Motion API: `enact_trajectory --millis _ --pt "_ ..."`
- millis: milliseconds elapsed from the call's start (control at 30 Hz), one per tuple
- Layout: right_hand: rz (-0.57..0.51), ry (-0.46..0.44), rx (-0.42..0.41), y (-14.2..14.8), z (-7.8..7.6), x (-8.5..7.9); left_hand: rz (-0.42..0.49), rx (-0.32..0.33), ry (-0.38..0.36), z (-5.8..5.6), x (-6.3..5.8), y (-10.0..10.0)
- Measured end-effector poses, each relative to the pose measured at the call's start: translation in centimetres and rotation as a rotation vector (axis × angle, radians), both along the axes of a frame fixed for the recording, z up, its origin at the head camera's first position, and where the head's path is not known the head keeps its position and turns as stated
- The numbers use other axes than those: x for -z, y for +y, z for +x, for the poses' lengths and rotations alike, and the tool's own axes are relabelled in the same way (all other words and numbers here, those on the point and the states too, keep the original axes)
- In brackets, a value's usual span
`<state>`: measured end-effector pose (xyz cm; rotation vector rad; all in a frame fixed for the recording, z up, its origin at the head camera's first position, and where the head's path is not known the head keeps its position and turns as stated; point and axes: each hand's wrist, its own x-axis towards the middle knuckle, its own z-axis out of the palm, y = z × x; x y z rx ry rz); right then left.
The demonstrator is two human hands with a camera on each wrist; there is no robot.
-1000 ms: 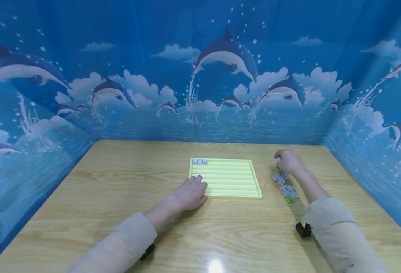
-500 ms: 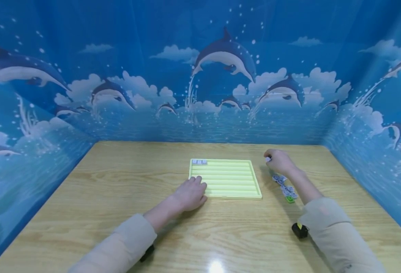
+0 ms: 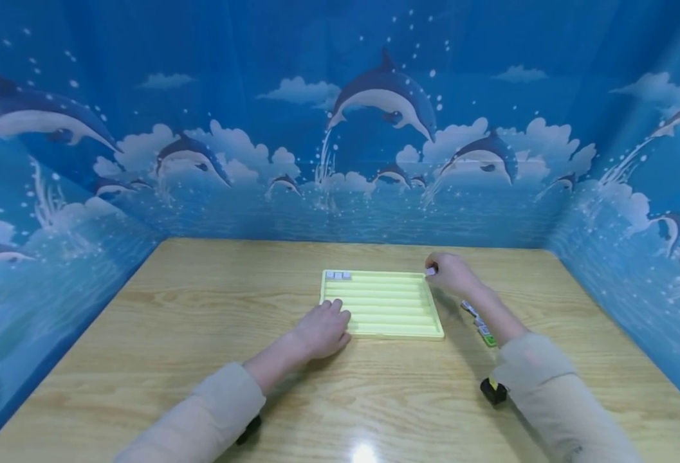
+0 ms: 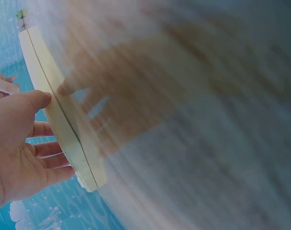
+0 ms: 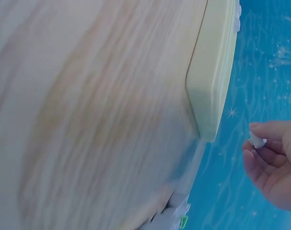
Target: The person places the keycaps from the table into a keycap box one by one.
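A pale yellow-green tray with ridged rows lies on the table. Three small whitish pieces sit side by side in its far left corner. My left hand rests at the tray's near left corner; in the left wrist view its thumb and spread fingers touch the tray's edge. Just off the far right corner, my right hand pinches a small white piece, like a keycap or tile, between thumb and fingertips. Its exact kind is too small to tell.
Several loose whitish pieces and a green one lie right of the tray, partly hidden by my right forearm. A dolphin-printed blue curtain borders the wooden table at the back and sides.
My right hand has moved left from the loose pieces to the tray's far right corner, carrying the small white piece. My left hand has stayed in place at the tray.
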<state>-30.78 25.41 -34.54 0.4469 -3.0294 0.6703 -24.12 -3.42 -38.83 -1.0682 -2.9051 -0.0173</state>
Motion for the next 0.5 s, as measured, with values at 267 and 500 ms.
enact_trajectory --millis 267,500 --pt "-0.017 -0.002 0.007 -1.4 -0.6 0.1 -0.004 -0.009 -0.010 0.0 0.0 0.0" --pt "-0.014 0.005 -0.022 -2.5 -1.1 0.3 -0.007 -0.006 -0.014 0.0 0.0 0.1"
